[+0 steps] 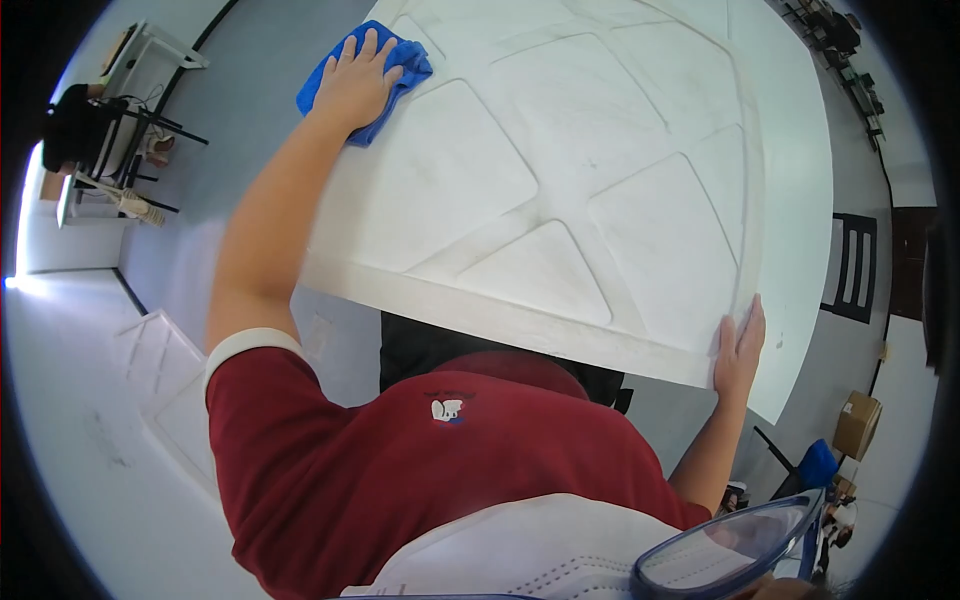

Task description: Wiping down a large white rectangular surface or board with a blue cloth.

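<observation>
A large white moulded panel (650, 225) with raised ribs and recessed, round-cornered fields lies in front of me. Faint grey smudges mark its surface. My left hand (357, 88) is stretched out to the panel's far left edge, fingers spread over a crumpled blue cloth (412, 66) that it holds against the panel. Part of the cloth hangs past that edge. At the near right corner, my right hand (737, 355) grips the panel's rim, thumb on the inner side and fingers along the outside. The undersides of both hands are hidden.
The panel rests on a white table (800, 190), whose rounded right side shows beyond it. A black slatted chair back (852, 268) and a cardboard box (857, 425) stand to the right. Far left, a person (68, 125) sits by a desk. A white frame-like piece (165, 355) is at lower left.
</observation>
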Available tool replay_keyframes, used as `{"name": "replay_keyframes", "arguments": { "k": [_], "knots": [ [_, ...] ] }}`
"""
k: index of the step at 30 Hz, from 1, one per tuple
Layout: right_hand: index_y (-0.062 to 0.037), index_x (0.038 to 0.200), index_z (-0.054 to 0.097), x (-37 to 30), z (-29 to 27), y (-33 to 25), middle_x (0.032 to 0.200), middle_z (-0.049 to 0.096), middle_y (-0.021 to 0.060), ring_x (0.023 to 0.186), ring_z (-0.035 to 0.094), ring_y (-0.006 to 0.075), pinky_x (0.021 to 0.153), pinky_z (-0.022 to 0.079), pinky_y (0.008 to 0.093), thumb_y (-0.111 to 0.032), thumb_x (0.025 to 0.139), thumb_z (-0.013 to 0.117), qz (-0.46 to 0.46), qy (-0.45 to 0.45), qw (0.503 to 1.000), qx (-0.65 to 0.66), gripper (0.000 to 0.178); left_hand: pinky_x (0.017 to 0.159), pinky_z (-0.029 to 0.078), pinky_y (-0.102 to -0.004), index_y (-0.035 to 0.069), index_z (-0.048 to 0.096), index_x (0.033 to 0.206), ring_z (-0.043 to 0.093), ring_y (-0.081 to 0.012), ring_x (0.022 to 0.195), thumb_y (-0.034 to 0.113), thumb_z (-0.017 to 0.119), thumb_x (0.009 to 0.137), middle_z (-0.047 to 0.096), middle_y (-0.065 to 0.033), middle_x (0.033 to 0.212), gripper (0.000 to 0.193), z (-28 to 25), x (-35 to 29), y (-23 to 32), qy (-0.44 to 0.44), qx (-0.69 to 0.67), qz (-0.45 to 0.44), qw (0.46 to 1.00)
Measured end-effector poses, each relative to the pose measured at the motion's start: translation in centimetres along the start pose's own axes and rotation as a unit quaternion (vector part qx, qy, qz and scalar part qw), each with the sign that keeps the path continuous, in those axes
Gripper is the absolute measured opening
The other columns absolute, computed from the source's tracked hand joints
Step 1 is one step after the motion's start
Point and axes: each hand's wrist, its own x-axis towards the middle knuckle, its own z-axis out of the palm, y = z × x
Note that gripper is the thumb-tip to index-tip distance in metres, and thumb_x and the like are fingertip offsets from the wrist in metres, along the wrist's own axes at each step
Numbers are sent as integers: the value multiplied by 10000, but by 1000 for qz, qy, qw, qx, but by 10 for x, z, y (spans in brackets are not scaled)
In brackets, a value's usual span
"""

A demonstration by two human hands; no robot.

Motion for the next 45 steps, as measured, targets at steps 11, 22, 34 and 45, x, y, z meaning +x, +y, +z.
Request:
{"name": "replay_keyframes", "arguments": {
  "k": [11, 22, 34, 45],
  "knots": [
    [16, 1326, 297, 1, -1, -5, 1344, 350, 194, 1268, 280, 347, 1044, 221, 395, -255, 857, 501, -3, 3, 1000, 6, 579, 1031, 149, -542, 151, 355, 1336, 183, -341, 1318, 407, 313, 907, 232, -142, 1428, 501, -4, 20, 43, -4, -206, 25, 978],
    [17, 1322, 303, 1, 1, -3, 1347, 352, 188, 1267, 282, 354, 1043, 223, 398, -262, 853, 502, 2, 3, 1000, -22, 581, 1023, 126, -589, 248, 265, 1376, 131, -372, 1327, 390, 326, 916, 161, -113, 1454, 485, -29, 13, 152, -32, -97, 151, 983],
    [51, 1308, 304, 3, 1, 6, 1338, 347, 219, 1261, 277, 373, 1044, 215, 395, -264, 852, 500, -14, 17, 1000, 6, 589, 1029, 100, -588, 237, 240, 1387, 95, -364, 1337, 394, 326, 914, 136, -115, 1460, 507, -37, 28, 187, -66, -124, 160, 977],
    [15, 1309, 319, 52, -19, -83, 1303, 380, 236, 1255, 272, 396, 1032, 219, 436, -294, 829, 557, -218, 78, 972, -27, 618, 1044, 23, -550, 170, 173, 1406, 16, -425, 1326, 547, 381, 843, 74, -235, 1440, 708, -91, 8, 241, -129, -568, 197, 789]
  ]
}}
